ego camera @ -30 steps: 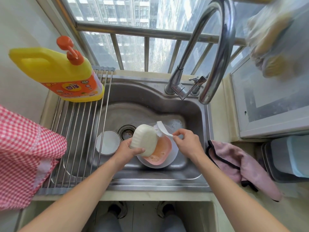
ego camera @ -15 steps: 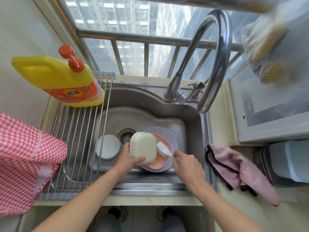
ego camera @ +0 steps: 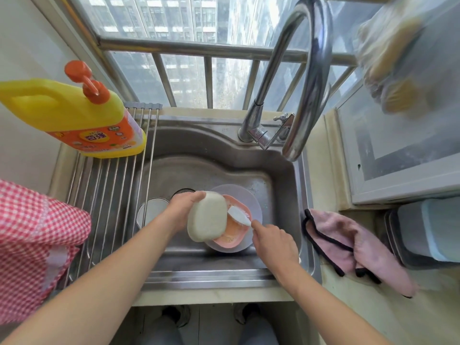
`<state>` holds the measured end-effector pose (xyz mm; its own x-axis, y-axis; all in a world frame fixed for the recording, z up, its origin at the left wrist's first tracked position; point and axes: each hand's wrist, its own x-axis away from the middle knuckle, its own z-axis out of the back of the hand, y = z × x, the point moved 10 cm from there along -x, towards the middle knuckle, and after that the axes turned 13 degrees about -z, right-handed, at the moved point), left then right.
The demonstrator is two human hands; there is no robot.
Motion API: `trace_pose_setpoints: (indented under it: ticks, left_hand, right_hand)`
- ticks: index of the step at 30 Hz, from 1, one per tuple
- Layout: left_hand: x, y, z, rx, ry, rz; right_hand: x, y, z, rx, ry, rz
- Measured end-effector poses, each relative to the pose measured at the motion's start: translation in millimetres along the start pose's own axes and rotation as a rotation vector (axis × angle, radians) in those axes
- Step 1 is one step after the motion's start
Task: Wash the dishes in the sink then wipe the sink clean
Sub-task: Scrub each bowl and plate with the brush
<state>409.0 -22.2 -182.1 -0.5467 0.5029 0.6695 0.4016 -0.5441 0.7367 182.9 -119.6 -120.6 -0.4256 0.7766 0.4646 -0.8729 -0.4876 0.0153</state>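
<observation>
My left hand [ego camera: 183, 209] grips a cream rounded-square dish [ego camera: 206, 216], tilted with its underside towards me, over the steel sink [ego camera: 224, 143]. My right hand [ego camera: 272, 241] pinches the handle of a white brush [ego camera: 239, 214], whose head lies against the dish's right edge. Below them a pink dish [ego camera: 232, 236] sits on a pale lilac plate [ego camera: 251, 202] on the sink floor. A small white bowl [ego camera: 151, 210] rests left of the drain [ego camera: 183, 191], partly under the rack rods.
A roll-up wire rack [ego camera: 112, 185] covers the sink's left part, with a yellow detergent bottle [ego camera: 74, 115] on it. The curved tap [ego camera: 306, 78] arches over the right back. A pink cloth [ego camera: 348, 245] lies on the right counter; a red checked cloth [ego camera: 32, 242] hangs at left.
The cream dish has tipped further so its underside faces me, and my right hand has drawn the brush lower along the dish's right edge. The view has shifted slightly.
</observation>
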Motion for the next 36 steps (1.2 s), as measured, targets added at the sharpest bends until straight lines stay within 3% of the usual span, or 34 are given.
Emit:
trace_pose_setpoints:
  ticks: [7,9,12,14,18,23,27,32,36]
  left_hand:
    - [19.6,-7.6,-10.4,-0.149,-0.278,0.009]
    - [25.2,-18.9,-11.0,-0.215,-0.396,0.014]
    - [28.1,-31.1,-8.9,-0.216,-0.435,-0.001]
    - [29.3,-29.0,-13.3,-0.227,-0.450,-0.059]
    - [31.9,-19.7,-23.5,-0.309,-0.509,-0.147]
    - [31.6,-14.7,-30.3,-0.415,-0.564,-0.233]
    - [31.3,-12.5,-28.8,-0.436,-0.547,-0.251]
    - [28.9,-17.1,-24.2,-0.406,-0.497,-0.256]
    - [29.7,-20.1,-18.8,-0.367,-0.468,-0.251]
  right_hand:
    - [-8.8,28.2,2.6,-0.583,-0.081,-0.225]
    - [-13.2,26.4,11.4,-0.730,-0.089,-0.195]
    - [-17.9,11.3,30.6,-0.869,-0.138,-0.062]
    - [-23.6,9.4,35.9,-0.845,-0.148,-0.055]
    - [-39.8,34.2,36.6,-0.713,-0.113,-0.243]
    - [-40.0,2.0,61.2,-0.769,-0.204,-0.035]
    - [-57.7,18.3,67.5,-0.605,-0.136,-0.145]
    - [-45.7,-4.5,70.1,-0.657,-0.197,-0.010]
    - [-52.2,17.7,57.6,-0.606,-0.138,-0.139]
